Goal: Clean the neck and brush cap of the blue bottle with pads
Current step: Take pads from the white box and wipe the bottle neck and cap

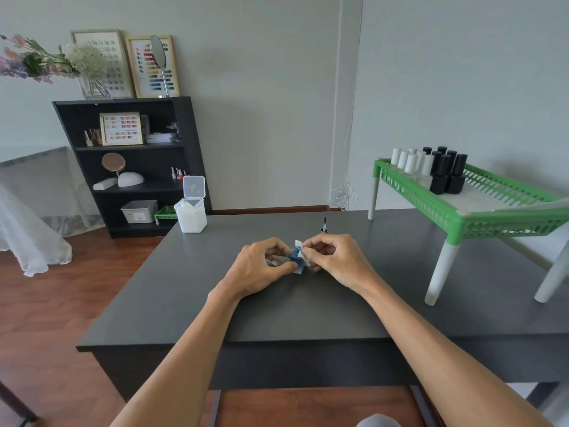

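Your left hand point(261, 266) pinches blue bottle point(296, 257) on counter point(215, 303); right hand point(334, 260) pinches white pad point(303, 253) against bottle neck; brush cap point(324, 226) upright behind bottle.

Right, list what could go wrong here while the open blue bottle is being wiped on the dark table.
1. The small blue glass bottle is uncapped; the left hand grips only its base, so a hard wipe by the right hand with the white pad might tip it and spill.
2. The black brush cap stands upright, brush up, just behind the hands; a knuckle could knock it onto the dark grey table.
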The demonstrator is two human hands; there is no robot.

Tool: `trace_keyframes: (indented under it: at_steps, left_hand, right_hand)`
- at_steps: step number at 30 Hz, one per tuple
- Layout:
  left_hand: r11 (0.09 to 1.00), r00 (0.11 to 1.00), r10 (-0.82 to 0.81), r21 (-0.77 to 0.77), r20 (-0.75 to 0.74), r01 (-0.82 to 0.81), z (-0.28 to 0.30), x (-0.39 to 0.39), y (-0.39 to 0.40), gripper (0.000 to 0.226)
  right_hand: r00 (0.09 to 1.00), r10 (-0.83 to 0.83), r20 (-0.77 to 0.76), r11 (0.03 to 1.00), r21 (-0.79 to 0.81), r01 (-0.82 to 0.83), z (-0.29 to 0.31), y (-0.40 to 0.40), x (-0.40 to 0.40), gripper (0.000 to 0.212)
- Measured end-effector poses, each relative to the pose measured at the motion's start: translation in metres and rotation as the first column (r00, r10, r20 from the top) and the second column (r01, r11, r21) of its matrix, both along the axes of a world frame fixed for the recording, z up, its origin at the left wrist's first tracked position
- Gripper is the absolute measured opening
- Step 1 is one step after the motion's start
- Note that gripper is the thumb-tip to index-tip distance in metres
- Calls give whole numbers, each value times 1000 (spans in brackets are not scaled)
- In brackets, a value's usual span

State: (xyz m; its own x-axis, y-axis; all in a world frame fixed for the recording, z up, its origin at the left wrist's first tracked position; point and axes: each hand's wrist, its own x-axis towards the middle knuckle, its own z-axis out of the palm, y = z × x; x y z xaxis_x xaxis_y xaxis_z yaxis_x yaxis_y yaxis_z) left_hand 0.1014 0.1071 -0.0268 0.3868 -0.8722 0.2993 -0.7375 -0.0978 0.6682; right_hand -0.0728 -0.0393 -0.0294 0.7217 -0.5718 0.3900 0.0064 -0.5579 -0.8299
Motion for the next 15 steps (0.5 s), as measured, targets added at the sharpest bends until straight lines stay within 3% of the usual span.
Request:
trace_keyframes:
  at_steps: [5, 15]
  left_hand:
    - [999, 998, -28, 35, -64, 30, 0, 4, -2, 21]
    - [991, 1000, -13, -134, -8, 12, -2, 2, 6, 40]
  right_hand:
    - [1000, 11, 2, 1000, 17, -11, 1, -1, 0, 6]
    - [1000, 10, 5, 999, 44, -11, 2, 2, -1, 10]
